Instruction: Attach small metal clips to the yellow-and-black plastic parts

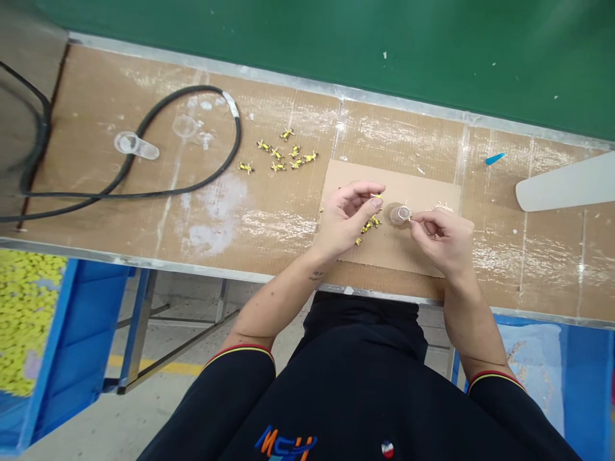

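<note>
Clear plastic cup (400, 215) in right hand (441, 240)

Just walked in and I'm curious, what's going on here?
A person is working with both hands over a cardboard sheet on a bench. The left hand pinches a small yellow part, while the right hand has its fingertips at the rim of a small clear cup. More yellow parts lie on the cardboard, and a cluster sits on the bench to the left.
</note>
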`<state>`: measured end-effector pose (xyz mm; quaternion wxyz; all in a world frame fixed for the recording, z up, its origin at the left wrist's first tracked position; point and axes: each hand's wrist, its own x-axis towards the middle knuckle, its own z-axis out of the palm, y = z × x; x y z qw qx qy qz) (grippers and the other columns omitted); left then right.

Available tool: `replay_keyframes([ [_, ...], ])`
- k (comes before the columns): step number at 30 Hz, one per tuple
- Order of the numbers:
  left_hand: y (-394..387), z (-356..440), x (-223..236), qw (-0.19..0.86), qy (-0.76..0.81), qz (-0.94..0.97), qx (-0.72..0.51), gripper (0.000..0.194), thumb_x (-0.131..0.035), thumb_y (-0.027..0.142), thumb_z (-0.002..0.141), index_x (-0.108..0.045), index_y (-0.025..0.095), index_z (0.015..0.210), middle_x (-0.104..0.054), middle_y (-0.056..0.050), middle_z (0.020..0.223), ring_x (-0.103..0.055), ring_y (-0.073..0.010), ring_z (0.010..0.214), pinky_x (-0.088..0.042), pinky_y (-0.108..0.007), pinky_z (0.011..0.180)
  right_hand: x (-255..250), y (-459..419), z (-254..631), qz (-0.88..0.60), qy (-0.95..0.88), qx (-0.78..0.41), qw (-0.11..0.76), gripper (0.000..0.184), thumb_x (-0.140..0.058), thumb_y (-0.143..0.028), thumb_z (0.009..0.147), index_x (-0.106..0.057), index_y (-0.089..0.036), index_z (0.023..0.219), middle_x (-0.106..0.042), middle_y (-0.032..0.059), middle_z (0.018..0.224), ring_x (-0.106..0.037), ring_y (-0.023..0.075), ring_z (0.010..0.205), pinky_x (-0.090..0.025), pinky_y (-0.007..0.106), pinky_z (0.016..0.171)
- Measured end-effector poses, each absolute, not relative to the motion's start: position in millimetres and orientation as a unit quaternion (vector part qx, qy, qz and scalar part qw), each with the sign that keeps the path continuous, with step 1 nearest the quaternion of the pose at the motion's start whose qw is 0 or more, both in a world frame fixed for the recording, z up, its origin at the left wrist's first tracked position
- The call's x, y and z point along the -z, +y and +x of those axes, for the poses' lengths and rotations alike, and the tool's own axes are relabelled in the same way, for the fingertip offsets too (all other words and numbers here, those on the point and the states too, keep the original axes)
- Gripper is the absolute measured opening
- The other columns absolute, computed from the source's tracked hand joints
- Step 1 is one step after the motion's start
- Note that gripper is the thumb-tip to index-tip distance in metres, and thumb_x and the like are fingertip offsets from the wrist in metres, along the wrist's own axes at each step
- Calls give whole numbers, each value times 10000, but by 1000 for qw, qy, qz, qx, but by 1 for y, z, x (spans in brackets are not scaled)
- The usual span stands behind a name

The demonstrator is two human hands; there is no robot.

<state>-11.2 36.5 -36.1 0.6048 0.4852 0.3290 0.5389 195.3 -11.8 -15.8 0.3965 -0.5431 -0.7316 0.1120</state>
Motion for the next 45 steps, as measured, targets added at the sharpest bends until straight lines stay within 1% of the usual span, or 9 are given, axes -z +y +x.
replay_keyframes([
  [5,31,-5,34,709,268,435,-486,363,-887,473,817,-740,180,972,-754,-8,827,-723,-86,695,-577,-178,617,10,-19,193,-519,-667,-204,494,121,-714,-147,820,-710,-246,752,-506,-56,567,-454,110,513,-364,280,511],
  [11,21,2,29,750,243,432,-437,299,-893,402,822,-766,166,955,-792,-40,856,-749,-105,708,-579,-184,605,11,-22,194,-494,-635,-273,528,86,-744,-256,850,-711,-254,770,-568,-22,596,-511,146,553,-412,312,515],
  [15,16,3,30,734,250,457,-435,247,-882,351,837,-789,164,970,-790,-45,850,-764,-115,732,-606,-190,634,12,-21,193,-467,-641,-308,525,106,-744,-270,870,-690,-256,780,-631,-2,673,-572,165,629,-477,335,581],
  [19,12,4,34,693,240,495,-465,175,-850,310,871,-813,183,985,-800,-46,910,-774,-106,795,-659,-216,772,12,-21,189,-438,-655,-335,517,88,-725,-205,874,-699,-257,808,-701,22,800,-662,185,762,-550,356,697],
  [22,10,6,37,683,238,503,-473,171,-839,318,880,-819,194,996,-805,-53,950,-780,-116,824,-678,-247,818,12,-21,187,-444,-651,-341,512,71,-720,-216,872,-704,-252,813,-726,39,867,-692,189,799,-577,354,705],
  [25,10,6,39,679,237,508,-474,173,-837,331,884,-820,203,1000,-808,-55,969,-782,-123,841,-686,-269,838,12,-21,187,-452,-649,-342,508,68,-724,-228,866,-703,-248,803,-735,43,875,-703,190,807,-597,358,718],
  [35,10,6,39,651,233,533,-488,144,-824,300,896,-824,210,1009,-813,-59,964,-788,-134,848,-685,-260,807,11,-21,186,-438,-653,-339,517,132,-716,-119,836,-716,-247,804,-735,28,863,-708,168,797,-585,323,706],
  [42,11,6,42,622,249,562,-486,163,-812,342,906,-820,215,1008,-814,-62,960,-777,-134,853,-668,-268,811,11,-21,183,-459,-644,-332,514,135,-704,-110,810,-712,-241,778,-736,28,847,-702,169,770,-568,315,668],
  [45,11,5,41,597,251,581,-492,128,-794,302,922,-819,223,1020,-814,-58,953,-769,-131,862,-644,-259,796,10,-21,183,-463,-640,-334,513,154,-699,-86,805,-712,-237,778,-732,24,846,-702,161,774,-561,304,677],
])
